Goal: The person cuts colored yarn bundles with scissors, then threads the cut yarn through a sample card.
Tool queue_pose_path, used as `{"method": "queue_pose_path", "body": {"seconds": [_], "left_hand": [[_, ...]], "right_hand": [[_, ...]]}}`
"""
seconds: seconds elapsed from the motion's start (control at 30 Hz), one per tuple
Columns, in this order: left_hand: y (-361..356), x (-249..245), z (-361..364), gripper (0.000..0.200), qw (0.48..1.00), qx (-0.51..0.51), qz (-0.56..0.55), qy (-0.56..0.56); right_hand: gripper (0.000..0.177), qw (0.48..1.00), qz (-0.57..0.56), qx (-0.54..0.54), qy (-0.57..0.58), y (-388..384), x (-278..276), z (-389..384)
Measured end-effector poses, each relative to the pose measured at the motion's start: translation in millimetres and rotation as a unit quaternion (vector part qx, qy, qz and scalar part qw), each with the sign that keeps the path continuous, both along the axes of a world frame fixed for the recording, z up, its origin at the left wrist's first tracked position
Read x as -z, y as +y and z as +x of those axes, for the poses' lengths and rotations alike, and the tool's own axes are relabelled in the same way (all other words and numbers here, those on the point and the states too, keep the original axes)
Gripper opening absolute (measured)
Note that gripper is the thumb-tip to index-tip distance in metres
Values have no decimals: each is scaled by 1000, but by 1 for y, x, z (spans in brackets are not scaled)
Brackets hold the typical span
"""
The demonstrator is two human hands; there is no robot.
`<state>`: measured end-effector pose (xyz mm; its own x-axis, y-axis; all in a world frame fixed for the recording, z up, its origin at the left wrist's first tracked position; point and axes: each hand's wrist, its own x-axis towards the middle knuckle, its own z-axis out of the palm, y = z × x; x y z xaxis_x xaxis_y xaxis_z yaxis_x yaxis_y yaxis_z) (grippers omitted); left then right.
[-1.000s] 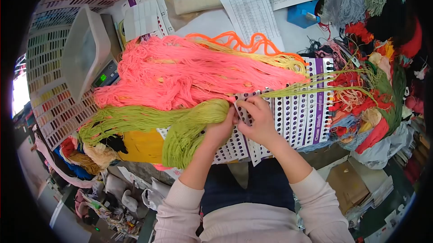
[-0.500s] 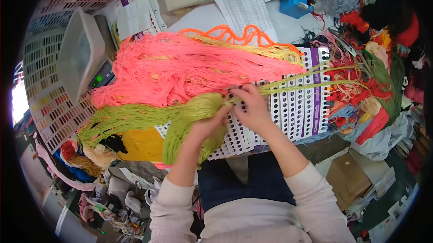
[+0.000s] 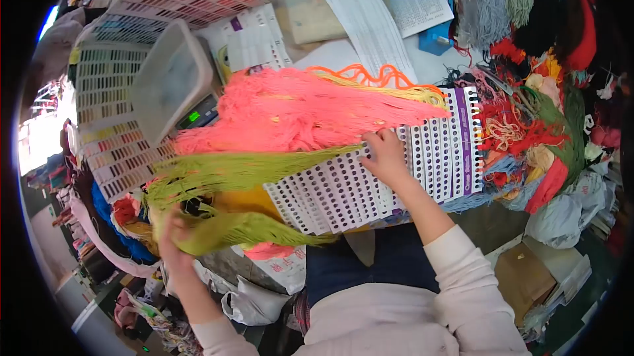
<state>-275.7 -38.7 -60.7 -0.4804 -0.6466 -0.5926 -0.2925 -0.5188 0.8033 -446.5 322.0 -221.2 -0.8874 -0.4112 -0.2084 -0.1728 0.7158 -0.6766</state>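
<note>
My right hand [image 3: 385,155] pinches the right end of the green thread bundle [image 3: 264,166] over the white cards with punched holes [image 3: 343,191]. At the lower left, my left hand [image 3: 173,234] is blurred beside a loose length of green thread that swings out to the right; its fingers are smeared by motion. Pink thread [image 3: 284,111] lies spread above the green bundle. Orange thread [image 3: 370,78] curves along the pink thread's top edge.
A colour chart board [image 3: 119,92] leans at the left, next to a white plastic tray [image 3: 173,78] on a scale with a green display. Papers [image 3: 370,22] lie at the back. Mixed thread heaps [image 3: 528,131] cover the right side. A cardboard box [image 3: 525,273] sits lower right.
My left hand has moved from the middle to the lower left, and the green thread has spread out leftward. My right hand has shifted slightly right. The camera view has shifted too.
</note>
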Motion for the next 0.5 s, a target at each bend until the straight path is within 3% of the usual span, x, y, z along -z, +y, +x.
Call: {"method": "queue_pose_path", "body": {"seconds": [0.07,0.13,0.2,0.33,0.4,0.43,0.5], "left_hand": [[51,-10,15,37,985,142,100,24],[95,-11,20,42,960,166,220,49],[124,-14,13,45,938,141,303,87],[148,-24,6,45,920,184,302,167],[147,-33,14,45,901,219,307,213],[147,-38,15,45,892,227,319,228],[143,-48,19,47,876,229,341,254]], "right_hand": [[38,999,-35,5,14,-2,-15,6],[31,995,-84,26,38,-12,-34,22],[24,989,-144,4,-13,-23,-62,44],[7,934,-245,2,-259,-58,-147,86],[6,861,-351,34,-367,-82,-183,105],[6,816,-337,62,-466,-86,-205,107],[9,804,-375,61,-457,-85,-212,112]]}}
